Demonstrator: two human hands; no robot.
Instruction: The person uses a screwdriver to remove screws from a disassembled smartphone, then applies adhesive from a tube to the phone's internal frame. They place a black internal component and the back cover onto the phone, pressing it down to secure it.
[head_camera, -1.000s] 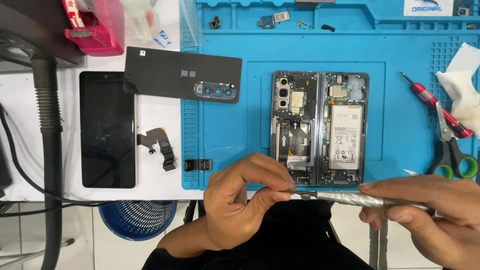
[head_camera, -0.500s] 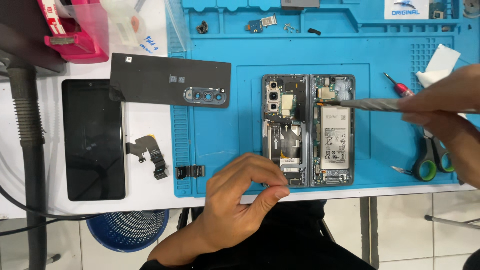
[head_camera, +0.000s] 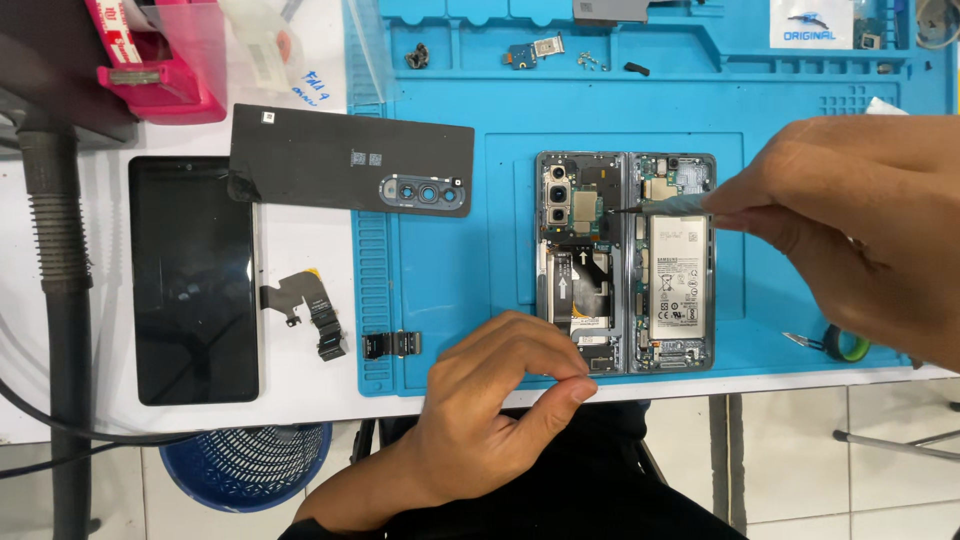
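Slim metal tweezers (head_camera: 665, 206) are pinched in the right hand (head_camera: 860, 220), tip over the opened grey foldable phone (head_camera: 626, 262), while the left hand (head_camera: 490, 410) is curled, thumb pressed to fingertips.

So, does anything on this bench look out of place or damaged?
Nothing looks spilled or broken. The opened phone lies square on the blue mat; only the black back cover sits slightly askew, half off the mat's left edge.

place: phone repair workshop | signs: blue repair mat (head_camera: 450, 290), opened phone (head_camera: 625, 262), loose flex cables (head_camera: 305, 310)
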